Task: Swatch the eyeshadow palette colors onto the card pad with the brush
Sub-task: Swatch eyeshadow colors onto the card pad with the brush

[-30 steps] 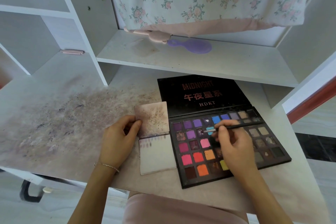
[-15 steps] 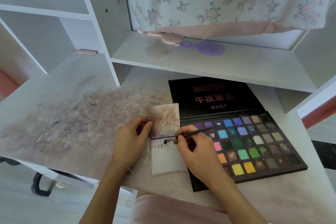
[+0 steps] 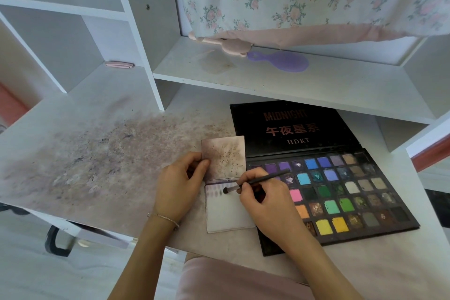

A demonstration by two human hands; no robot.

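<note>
The open black eyeshadow palette (image 3: pixel 341 192) lies on the desk at the right, its many coloured pans facing up and its lid flat behind. Left of it sits the card pad (image 3: pixel 226 212), its stained cover flipped up. A short row of purplish swatches runs along the top of the white page. My right hand (image 3: pixel 265 202) grips the thin black brush (image 3: pixel 258 181), whose dark tip touches the page just right of the swatches. My left hand (image 3: pixel 180 185) pinches the flipped cover's left edge and holds the pad still.
The desk top (image 3: pixel 97 158) is smeared with powder at the left. A white shelf (image 3: pixel 267 80) overhangs the palette lid and carries a purple hairbrush (image 3: pixel 282 61) and a pink tool (image 3: pixel 229 45). Floral fabric hangs above. A desk edge runs close in front.
My right hand carried the brush from the palette's blue pans leftward to the pad. The tip now rests on the page by the swatch row. My left hand kept its hold.
</note>
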